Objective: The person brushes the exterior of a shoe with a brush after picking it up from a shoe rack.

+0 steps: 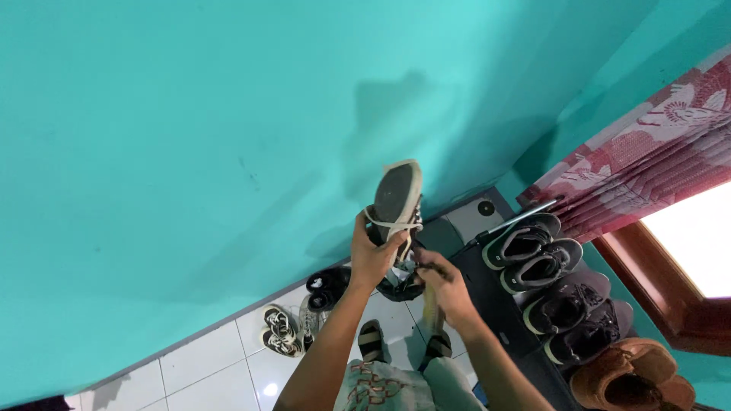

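Observation:
My left hand (371, 257) grips a shoe (396, 202) with a dark grey sole and cream edge, held up sole-outward in front of the turquoise wall (190, 137). A cream lace runs across it near my fingers. My right hand (448, 283) is just below and to the right, fingers curled at the lower end of the shoe on something dark. Whether it pinches a lace or the shoe itself is unclear. Below my arms I see my feet in striped sandals (371, 341) and my patterned shorts.
A dark shoe rack (495, 304) on the right holds several dark sneakers (542, 266) and brown boots (632, 373). Black and patterned shoes (280, 331) lie on the white tiled floor by the wall. A red floral curtain (655, 152) and wooden window frame are at right.

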